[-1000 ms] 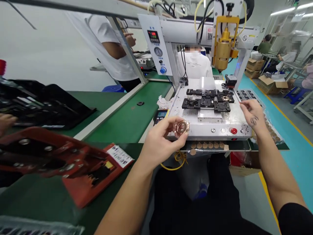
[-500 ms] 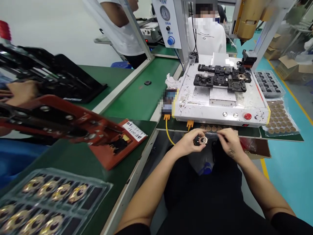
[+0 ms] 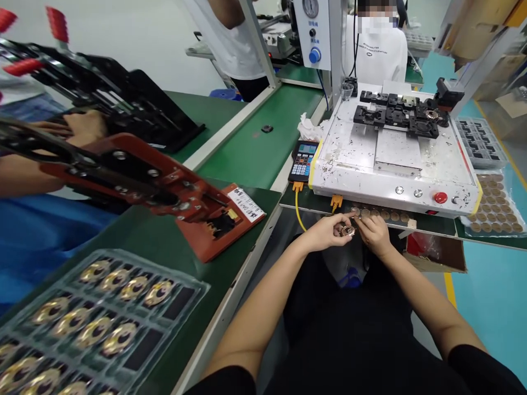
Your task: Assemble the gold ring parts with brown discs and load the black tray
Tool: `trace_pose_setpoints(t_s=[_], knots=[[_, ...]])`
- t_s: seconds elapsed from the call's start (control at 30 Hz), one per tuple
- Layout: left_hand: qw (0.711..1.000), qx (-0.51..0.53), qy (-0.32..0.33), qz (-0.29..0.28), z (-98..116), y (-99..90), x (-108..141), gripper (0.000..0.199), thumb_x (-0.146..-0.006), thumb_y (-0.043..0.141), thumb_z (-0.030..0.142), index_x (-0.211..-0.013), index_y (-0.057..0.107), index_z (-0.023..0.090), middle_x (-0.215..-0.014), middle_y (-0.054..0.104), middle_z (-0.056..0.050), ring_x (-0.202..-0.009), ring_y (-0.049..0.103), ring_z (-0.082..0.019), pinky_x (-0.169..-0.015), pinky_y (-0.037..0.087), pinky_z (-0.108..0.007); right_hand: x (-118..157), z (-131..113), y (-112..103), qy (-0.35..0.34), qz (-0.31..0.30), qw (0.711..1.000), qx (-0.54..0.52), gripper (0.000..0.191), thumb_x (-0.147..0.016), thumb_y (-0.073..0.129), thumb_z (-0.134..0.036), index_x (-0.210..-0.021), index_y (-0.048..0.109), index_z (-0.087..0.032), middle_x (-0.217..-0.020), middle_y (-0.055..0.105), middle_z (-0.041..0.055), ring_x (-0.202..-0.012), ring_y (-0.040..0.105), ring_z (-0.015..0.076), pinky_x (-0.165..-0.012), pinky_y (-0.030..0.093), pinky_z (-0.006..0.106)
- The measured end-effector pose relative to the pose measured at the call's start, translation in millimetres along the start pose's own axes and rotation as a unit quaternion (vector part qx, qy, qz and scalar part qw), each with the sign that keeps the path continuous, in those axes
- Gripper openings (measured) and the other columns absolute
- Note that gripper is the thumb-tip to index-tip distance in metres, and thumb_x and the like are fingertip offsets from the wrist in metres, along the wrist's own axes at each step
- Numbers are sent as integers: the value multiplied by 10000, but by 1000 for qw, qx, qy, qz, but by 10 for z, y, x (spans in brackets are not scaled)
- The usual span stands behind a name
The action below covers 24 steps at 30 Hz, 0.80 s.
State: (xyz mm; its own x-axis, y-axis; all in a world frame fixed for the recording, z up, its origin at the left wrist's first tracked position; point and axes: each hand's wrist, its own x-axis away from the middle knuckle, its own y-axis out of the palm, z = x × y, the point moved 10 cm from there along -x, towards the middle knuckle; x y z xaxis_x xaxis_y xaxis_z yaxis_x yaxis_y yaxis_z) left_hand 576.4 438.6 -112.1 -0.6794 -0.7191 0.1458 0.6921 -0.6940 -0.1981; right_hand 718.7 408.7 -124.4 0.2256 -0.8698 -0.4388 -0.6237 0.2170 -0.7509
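My left hand (image 3: 328, 232) holds a small round gold-coloured watch case (image 3: 347, 230) in front of my lap, just below the machine's front edge. My right hand (image 3: 374, 232) meets it from the right, fingertips pinched on the case or a small part at it; which one I cannot tell. A row of round brown discs (image 3: 381, 214) lies on the ledge right above both hands. Black fixtures (image 3: 397, 118) sit on the white machine bed (image 3: 370, 159), one with a gold part (image 3: 431, 114) in it.
A clear tray of gold cases (image 3: 96, 318) lies at lower left on the green bench. A red press tool (image 3: 156, 189) stands beyond it, with another person's hand (image 3: 84, 127) behind. A handheld controller (image 3: 302, 160), a red button (image 3: 440, 197) and trays of discs (image 3: 496, 206) flank the machine.
My view has tilted down and left. My hands came down from the machine bed to my lap, and my right hand joined the left at the watch case.
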Motion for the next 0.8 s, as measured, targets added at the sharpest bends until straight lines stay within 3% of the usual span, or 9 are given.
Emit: trace_pose_setpoints(t_s=[0.23, 0.4, 0.5, 0.57, 0.67, 0.8], knots=[[1000, 15, 10, -22, 38, 4, -4, 338, -792, 791, 337, -1052, 639, 186, -1649, 570, -190, -724, 631, -71, -663, 515, -246, 236, -71, 49, 1, 7, 998, -69, 295, -1094, 576, -427, -1033, 840, -309, -1003, 819, 98, -868, 708, 268, -750, 536, 456], [998, -55, 28, 8, 70, -22, -4, 292, -800, 794, 298, -1041, 665, 196, -1606, 630, -149, -704, 638, -82, -649, 508, -251, 425, -224, -298, 61, 72, 989, -117, 220, -1069, 638, -413, -990, 806, -295, -1027, 793, 107, -974, 734, 290, -890, 593, 499], [995, -68, 60, 39, 162, 23, 49, 279, -797, 809, 277, -1020, 666, 191, -1559, 663, -147, -683, 641, -84, -652, 527, -260, 491, -213, -628, 121, 110, 977, -137, 205, -1094, 609, -398, -1053, 754, -260, -1002, 767, 96, -900, 739, 252, -795, 614, 432], [993, -54, 86, 68, 261, 84, 129, 301, -805, 820, 263, -1057, 673, 188, -1465, 716, -141, -752, 695, -114, -744, 577, -281, 508, -159, -804, 181, 115, 960, -181, 199, -1096, 616, -399, -1123, 736, -242, -886, 737, 47, -717, 690, 192, -663, 589, 358], [988, 52, 85, 118, 350, 178, 284, 379, -840, 844, 251, -1164, 658, 190, -1202, 799, -92, -972, 779, -187, -946, 614, -323, 499, -134, -896, 268, 96, 906, -312, 248, -1041, 713, -433, -1169, 760, -226, -830, 717, 8, -574, 605, 131, -557, 549, 304], [951, 273, 27, 142, 328, 315, 453, 493, -824, 928, 274, -1189, 610, 186, -1091, 813, -75, -1002, 825, -225, -966, 653, -363, 424, -248, -909, 312, 98, 846, -421, 283, -929, 857, -439, -1083, 775, -216, -829, 733, 5, -536, 602, 113, -500, 562, 284]])
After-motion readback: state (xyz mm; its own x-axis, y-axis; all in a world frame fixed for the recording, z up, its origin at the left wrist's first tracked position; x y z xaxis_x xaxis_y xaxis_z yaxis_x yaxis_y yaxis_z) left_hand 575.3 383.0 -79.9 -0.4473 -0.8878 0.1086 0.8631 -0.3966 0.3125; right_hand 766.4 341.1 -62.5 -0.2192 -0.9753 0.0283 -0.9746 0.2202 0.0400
